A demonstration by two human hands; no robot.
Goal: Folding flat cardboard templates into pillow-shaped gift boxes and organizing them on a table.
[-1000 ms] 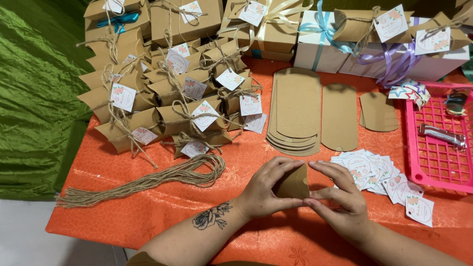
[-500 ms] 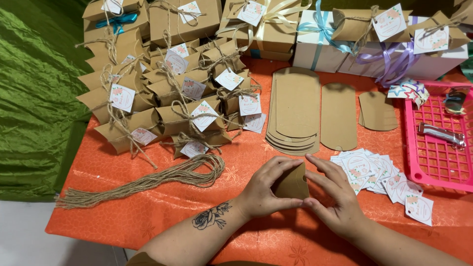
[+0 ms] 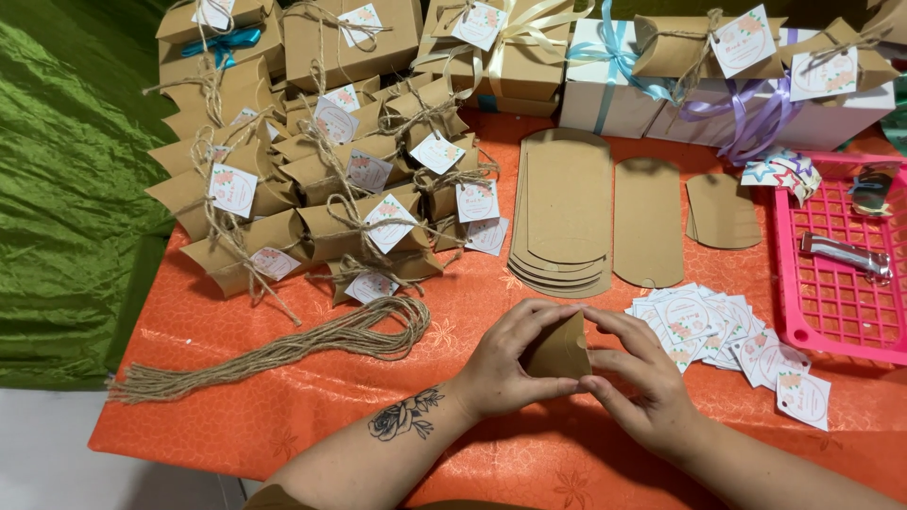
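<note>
Both my hands hold a small brown cardboard pillow box (image 3: 559,351) just above the orange tablecloth (image 3: 283,406). My left hand (image 3: 505,364), with a flower tattoo on the forearm, grips its left side, fingers curled over the top. My right hand (image 3: 642,378) presses its right end with thumb and fingers. Directly behind lies a stack of flat brown box blanks (image 3: 564,212), with a single blank (image 3: 648,222) beside it. White round-printed paper tags (image 3: 723,331) are scattered just right of my right hand.
A pile of finished brown boxes tied with twine and tags (image 3: 321,189) fills the back left. A bundle of cut twine (image 3: 283,349) lies left of my hands. A pink plastic basket (image 3: 803,321) holding a metal tool (image 3: 846,255) sits right. Ribboned white boxes (image 3: 661,94) line the back.
My right hand's fingers have shifted on the box's right end, closing in over it. The box and my left hand have stayed in place.
</note>
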